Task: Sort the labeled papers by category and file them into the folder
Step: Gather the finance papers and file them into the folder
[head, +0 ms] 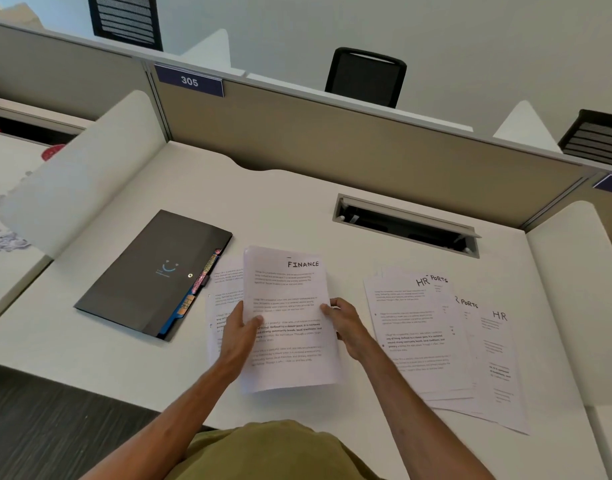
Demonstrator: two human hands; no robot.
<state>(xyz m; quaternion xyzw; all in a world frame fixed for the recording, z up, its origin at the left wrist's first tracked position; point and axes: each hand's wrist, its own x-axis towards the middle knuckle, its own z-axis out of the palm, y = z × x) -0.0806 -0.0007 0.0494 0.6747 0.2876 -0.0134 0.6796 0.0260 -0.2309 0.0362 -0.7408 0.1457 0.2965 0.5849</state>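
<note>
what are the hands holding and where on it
The Finance papers, by their side edges about midway down: left hand on the left edge, right hand on the right edge.

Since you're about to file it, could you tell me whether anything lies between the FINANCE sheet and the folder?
Nothing visible does. The left hand and right hand hold the FINANCE sheet just right of the folder; only flat loose sheets lie between. The folder is closed.

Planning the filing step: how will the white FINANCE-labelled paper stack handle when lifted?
Probably floppy: the white FINANCE-labelled paper stack is gripped by the left hand and right hand at its sides. Likely light, being few thin sheets. Sheets may slip apart, as the loose white HR-labelled pile lies fanned.
</note>
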